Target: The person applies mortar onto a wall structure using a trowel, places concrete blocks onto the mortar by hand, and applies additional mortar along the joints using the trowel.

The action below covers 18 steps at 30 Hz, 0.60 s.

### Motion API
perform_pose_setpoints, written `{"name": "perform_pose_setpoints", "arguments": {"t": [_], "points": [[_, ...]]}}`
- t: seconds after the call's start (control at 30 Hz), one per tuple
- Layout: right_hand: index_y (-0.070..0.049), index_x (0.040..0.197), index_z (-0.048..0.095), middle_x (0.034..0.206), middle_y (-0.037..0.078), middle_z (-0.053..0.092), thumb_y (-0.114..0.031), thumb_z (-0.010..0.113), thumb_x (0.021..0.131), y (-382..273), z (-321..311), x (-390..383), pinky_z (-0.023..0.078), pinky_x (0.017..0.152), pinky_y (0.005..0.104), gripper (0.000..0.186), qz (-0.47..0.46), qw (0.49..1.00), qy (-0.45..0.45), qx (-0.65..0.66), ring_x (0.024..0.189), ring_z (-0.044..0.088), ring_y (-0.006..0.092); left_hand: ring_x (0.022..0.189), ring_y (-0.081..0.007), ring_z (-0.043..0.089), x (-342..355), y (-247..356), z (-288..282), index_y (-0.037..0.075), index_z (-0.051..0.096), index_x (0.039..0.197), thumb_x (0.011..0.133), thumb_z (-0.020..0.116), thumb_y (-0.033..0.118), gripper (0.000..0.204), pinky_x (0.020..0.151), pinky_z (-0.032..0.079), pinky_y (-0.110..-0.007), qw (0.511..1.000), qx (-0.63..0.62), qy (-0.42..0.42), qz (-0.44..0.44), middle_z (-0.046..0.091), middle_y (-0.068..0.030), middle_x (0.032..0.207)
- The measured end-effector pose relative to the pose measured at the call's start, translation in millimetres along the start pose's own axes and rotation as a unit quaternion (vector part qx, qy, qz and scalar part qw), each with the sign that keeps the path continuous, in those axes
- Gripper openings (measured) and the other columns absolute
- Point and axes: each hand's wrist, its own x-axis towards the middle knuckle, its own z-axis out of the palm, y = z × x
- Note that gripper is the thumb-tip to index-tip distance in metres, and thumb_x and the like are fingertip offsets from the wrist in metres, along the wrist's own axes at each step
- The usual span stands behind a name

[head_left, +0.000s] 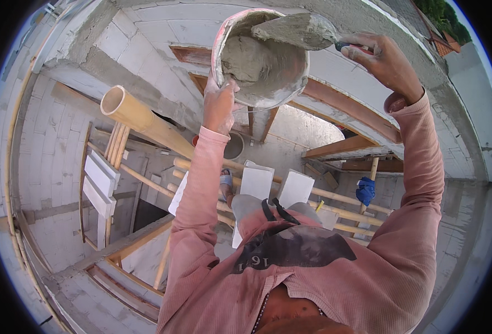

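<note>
Pale printed characters run across the dark patch [296, 250] on the chest of your pink shirt [246, 300]; the patch is partly dusted over. The bucket [216, 61] is up in front of you, held out at the far end of your left arm, its open mouth facing you. Your left hand [221, 104] is closed on its rim at the near left side. Your right hand [375, 58], to the right of the bucket and a little higher than your left, has its fingers wrapped around the handle of a trowel [298, 30]. The trowel's blade points left, reaching across the far right of the rim and over the opening, and its face is coated in grey paste.

Inside the bucket, wet grey mortar [243, 58] sits heaped toward the left, and more is smeared around the inner wall and over the rim. Lower down, beyond your left forearm, stands a round grey container [243, 146]; its contents are too small to make out. Near your legs, white blocks [256, 181] rest by bamboo poles [340, 211], and a blue bundle [365, 191] hangs on an upright pole to the right
</note>
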Motion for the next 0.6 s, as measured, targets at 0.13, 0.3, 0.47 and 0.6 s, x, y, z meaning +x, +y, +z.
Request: {"name": "perform_pose_setpoints", "arguments": {"t": [0.13,0.3,0.47,0.6], "points": [[-0.003,0.098,0.069,0.098,0.013,0.064,-0.017,0.067,0.083,-28.5,51.3,-42.8,0.055,0.069,0.0451,0.02,0.032,0.982,-0.056,-0.178,0.085,0.07,0.0295,0.102,-0.0199,0.055,-1.3,-5.4,24.0,0.001,0.04,0.139,0.095,0.052,0.009,0.047,0.078,0.06,-0.042,0.997,0.064,-0.045,0.009,0.052,-0.0133,0.118],[-0.002,0.089,0.068,0.108,0.014,0.063,-0.012,0.064,0.079,-27.6,93.4,-77.1,0.058,0.064,0.0414,0.015,-0.01,0.964,-0.115,-0.24,0.078,0.071,0.0285,0.119,-0.026,0.056,-12.8,-10.9,53.4,-0.003,0.043,0.144,0.086,0.051,-0.001,0.058,0.107,0.039,-0.033,0.975,0.197,-0.044,0.093,0.059,-0.0201,0.126],[-0.001,0.088,0.071,0.096,0.016,0.067,-0.01,0.059,0.083,-6.3,105.4,-83.3,0.056,0.068,0.0468,0.016,0.041,0.982,-0.158,-0.094,0.078,0.07,0.0343,0.141,-0.0317,0.038,-23.6,-11.1,58.2,-0.003,0.043,0.144,0.087,0.05,-0.002,0.058,0.117,0.026,-0.037,0.963,0.24,-0.062,0.11,0.042,-0.0221,0.149],[0.001,0.098,0.072,0.085,0.016,0.069,-0.017,0.062,0.088,20.7,122.1,-91.7,0.054,0.067,0.0464,0.023,0.007,0.984,-0.165,0.07,0.074,0.069,0.0334,0.114,-0.0215,0.057,-15.8,-31.2,48.6,-0.004,0.049,0.138,0.088,0.052,0.0,0.05,0.098,0.044,-0.033,0.939,0.262,-0.07,0.209,0.058,-0.0164,0.13]]}}
